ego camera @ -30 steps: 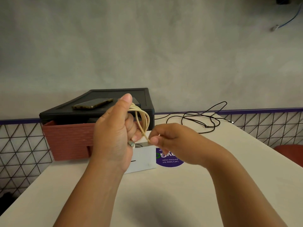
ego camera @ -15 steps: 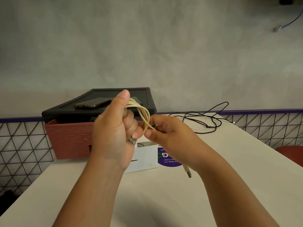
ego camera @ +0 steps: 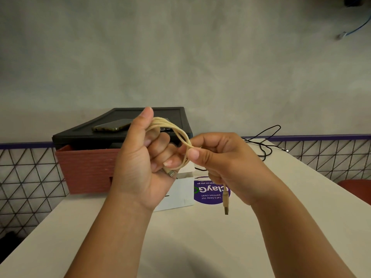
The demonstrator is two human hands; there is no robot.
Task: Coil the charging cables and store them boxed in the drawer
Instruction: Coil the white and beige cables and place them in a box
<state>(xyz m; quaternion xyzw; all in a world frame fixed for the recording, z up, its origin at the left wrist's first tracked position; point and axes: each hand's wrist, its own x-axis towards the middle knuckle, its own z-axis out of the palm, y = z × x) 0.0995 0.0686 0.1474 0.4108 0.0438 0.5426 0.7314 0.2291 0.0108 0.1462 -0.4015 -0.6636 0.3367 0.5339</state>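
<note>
Cable: a cream cable (ego camera: pixel 176 133), looped into a loose coil, frame centre — USB plug (ego camera: pixel 226 205) dangling below.
Left hand (ego camera: pixel 144 157): fingers curled round the coil.
Right hand (ego camera: pixel 222 159): pinching the loops together.
Behind: black cable (ego camera: pixel 263 141) lying uncoiled on the table (ego camera: pixel 200 237) — white box (ego camera: pixel 176 195), red drawer (ego camera: pixel 86 169).

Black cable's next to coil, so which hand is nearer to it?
Right. The right hand is in front of the black cable lying on the table; the left hand is farther left, gripping the beige cable.
</note>
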